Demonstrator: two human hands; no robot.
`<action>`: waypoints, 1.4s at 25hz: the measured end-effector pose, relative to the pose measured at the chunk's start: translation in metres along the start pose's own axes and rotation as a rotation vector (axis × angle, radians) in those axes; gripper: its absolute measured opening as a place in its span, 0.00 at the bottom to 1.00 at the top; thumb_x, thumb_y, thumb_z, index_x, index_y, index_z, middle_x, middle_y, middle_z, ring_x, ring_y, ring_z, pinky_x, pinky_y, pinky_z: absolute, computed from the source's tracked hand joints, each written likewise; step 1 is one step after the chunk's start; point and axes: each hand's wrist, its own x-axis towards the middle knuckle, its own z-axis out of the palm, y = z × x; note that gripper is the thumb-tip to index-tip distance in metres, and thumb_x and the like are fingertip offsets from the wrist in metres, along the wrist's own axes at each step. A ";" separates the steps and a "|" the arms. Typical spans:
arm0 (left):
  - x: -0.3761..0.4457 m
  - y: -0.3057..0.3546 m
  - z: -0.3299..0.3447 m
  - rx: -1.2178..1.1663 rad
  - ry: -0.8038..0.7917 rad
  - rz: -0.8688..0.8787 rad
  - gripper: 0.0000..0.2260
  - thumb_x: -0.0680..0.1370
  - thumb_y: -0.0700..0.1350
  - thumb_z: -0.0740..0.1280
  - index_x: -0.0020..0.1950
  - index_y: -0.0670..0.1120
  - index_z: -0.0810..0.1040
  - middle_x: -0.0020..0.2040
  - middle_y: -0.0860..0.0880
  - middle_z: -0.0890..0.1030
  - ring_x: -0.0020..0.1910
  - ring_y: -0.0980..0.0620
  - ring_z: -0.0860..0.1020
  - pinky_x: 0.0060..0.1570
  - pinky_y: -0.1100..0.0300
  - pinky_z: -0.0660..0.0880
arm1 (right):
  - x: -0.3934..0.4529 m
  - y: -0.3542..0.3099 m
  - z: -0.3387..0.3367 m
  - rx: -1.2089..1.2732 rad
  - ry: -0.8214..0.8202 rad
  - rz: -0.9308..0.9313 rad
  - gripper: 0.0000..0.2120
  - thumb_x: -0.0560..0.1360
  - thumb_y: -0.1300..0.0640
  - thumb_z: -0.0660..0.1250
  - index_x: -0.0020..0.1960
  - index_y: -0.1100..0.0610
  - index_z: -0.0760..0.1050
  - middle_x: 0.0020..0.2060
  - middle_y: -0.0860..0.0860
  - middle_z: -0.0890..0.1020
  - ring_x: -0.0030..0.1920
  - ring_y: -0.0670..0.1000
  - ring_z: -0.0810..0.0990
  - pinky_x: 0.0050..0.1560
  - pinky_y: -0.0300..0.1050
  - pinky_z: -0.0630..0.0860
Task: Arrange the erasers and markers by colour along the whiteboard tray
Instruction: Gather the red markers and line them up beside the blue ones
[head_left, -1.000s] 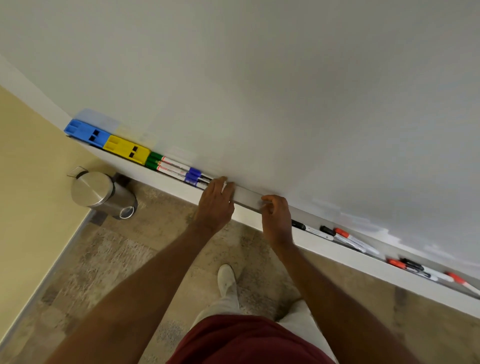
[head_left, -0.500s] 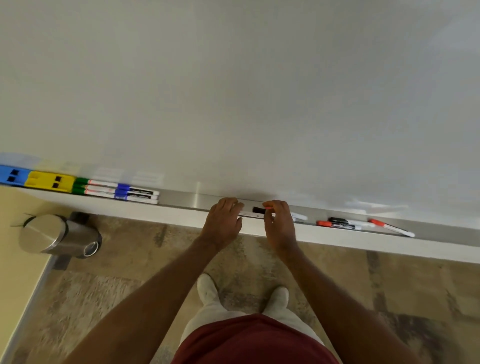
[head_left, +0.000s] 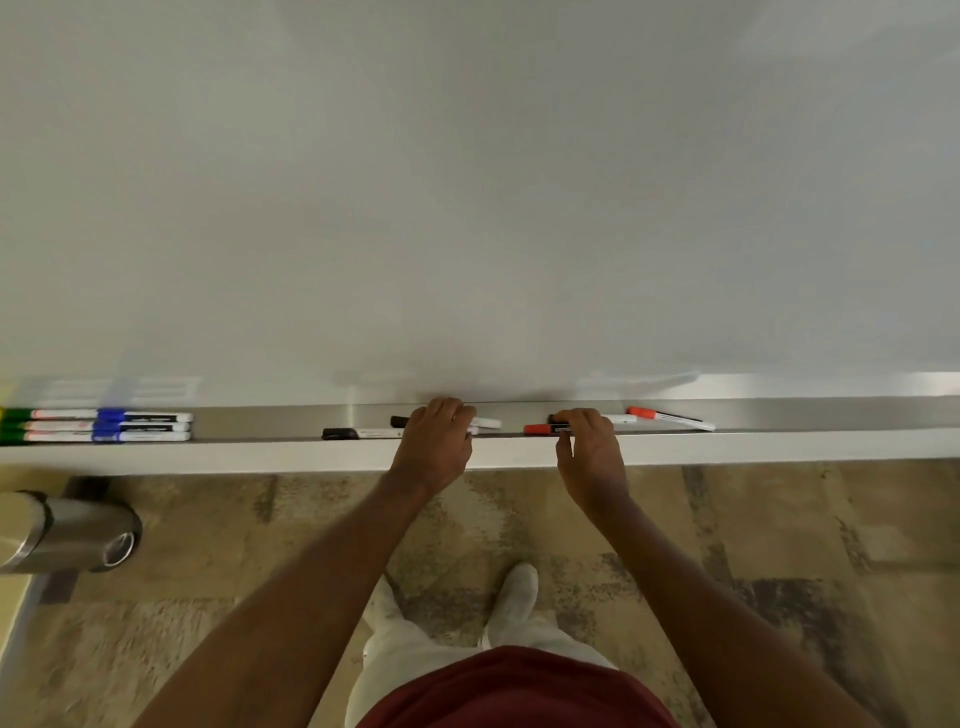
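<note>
A long metal whiteboard tray (head_left: 270, 423) runs across the view. At its left end lie three green-capped markers (head_left: 47, 426) and, end to end with them, three blue-capped markers (head_left: 143, 427). A black-capped marker (head_left: 358, 433) lies in the middle. My left hand (head_left: 436, 441) curls over a second black-capped marker (head_left: 483, 422), whose two ends stick out from under the fingers. My right hand (head_left: 589, 447) closes on a red-capped marker (head_left: 540, 429), with its fingers also over another black-capped marker (head_left: 621, 419) behind it. A further red-capped marker (head_left: 667, 418) lies to the right.
The white board (head_left: 467, 182) fills the upper view. A steel pedal bin (head_left: 67, 530) stands on the floor at the lower left, below the tray. My feet in white socks (head_left: 514, 597) stand on patterned carpet.
The view has swung right, and the blue and yellow erasers have left the frame. My hands have spread apart: the right one went right to the red marker, the left stays on a black marker.
</note>
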 end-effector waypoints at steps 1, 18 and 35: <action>0.002 0.003 0.003 0.023 -0.012 -0.009 0.15 0.77 0.46 0.63 0.63 0.48 0.77 0.60 0.49 0.79 0.62 0.45 0.75 0.59 0.50 0.73 | 0.000 0.009 -0.003 -0.058 -0.033 -0.023 0.14 0.78 0.65 0.66 0.63 0.58 0.77 0.58 0.54 0.81 0.58 0.56 0.77 0.59 0.50 0.77; 0.024 0.011 0.012 0.120 -0.076 -0.052 0.14 0.78 0.40 0.65 0.62 0.49 0.78 0.60 0.49 0.77 0.63 0.45 0.73 0.61 0.50 0.68 | 0.030 0.041 -0.010 -0.293 -0.187 -0.214 0.11 0.79 0.55 0.69 0.61 0.54 0.79 0.55 0.53 0.79 0.55 0.57 0.76 0.57 0.52 0.71; 0.012 0.021 0.009 0.078 0.029 0.043 0.12 0.80 0.46 0.65 0.64 0.53 0.77 0.49 0.50 0.78 0.50 0.46 0.76 0.48 0.50 0.73 | 0.033 0.124 -0.076 -0.363 -0.054 0.080 0.11 0.84 0.57 0.60 0.62 0.59 0.76 0.57 0.59 0.79 0.54 0.60 0.73 0.52 0.55 0.71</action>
